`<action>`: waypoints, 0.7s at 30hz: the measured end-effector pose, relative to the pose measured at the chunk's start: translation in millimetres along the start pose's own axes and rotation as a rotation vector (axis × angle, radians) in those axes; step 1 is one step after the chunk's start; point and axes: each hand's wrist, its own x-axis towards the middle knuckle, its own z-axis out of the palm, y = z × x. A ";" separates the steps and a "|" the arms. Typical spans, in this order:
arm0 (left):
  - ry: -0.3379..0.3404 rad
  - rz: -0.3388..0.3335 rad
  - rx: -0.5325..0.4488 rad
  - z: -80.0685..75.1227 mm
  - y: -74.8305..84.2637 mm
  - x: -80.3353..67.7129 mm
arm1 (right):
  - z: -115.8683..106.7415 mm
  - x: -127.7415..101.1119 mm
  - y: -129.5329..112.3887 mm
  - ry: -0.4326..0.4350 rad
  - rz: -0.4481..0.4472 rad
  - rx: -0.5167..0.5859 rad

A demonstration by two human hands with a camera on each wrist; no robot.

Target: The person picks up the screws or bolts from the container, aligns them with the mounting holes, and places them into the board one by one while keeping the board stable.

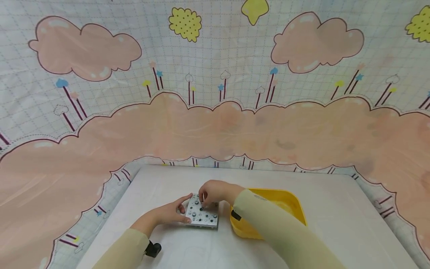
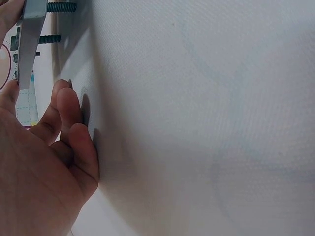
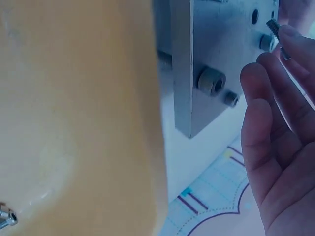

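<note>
- The metal plate [image 1: 203, 213] lies on the white worktop [image 1: 336, 224], left of its middle and well apart from its left edge.
- The left hand [image 1: 169, 213] grips the plate, thumb and a finger set at two corners along its left side, probably to keep it from shifting.
- The right hand's grip [image 1: 216, 191] pinches a small screw [image 3: 273, 29] over the plate's face; fingertip hold likely suits so slim a part.
- The yellow bin [image 1: 246, 232] stands just beside the plate, toward the worktop's right edge and under the right forearm, presumably for easy reach.
- Only the right wrist view shows a loose screw [image 3: 7, 217] inside the bin; it also gives the clearest sight of the pinched screw's thread and a socket-head screw [image 3: 211, 81] standing proud of the plate.
- Only the left wrist view clearly shows threaded shanks [image 2: 62, 7] jutting from the plate's underside, and the left hand's other fingers bent beneath it.
</note>
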 end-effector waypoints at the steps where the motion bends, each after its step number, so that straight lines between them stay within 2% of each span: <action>1: -0.001 -0.001 0.000 0.0 0.1 -0.1 | 0.9 0.0 -1.4 -0.002 -0.001 -0.009; 11: -0.002 0.002 -0.012 -0.1 1.3 -1.7 | 9.8 5.9 -6.2 0.015 0.008 -0.141; 21: -0.009 0.025 -0.022 -1.1 0.4 -2.7 | 19.4 13.7 -5.7 -0.005 -0.016 -0.211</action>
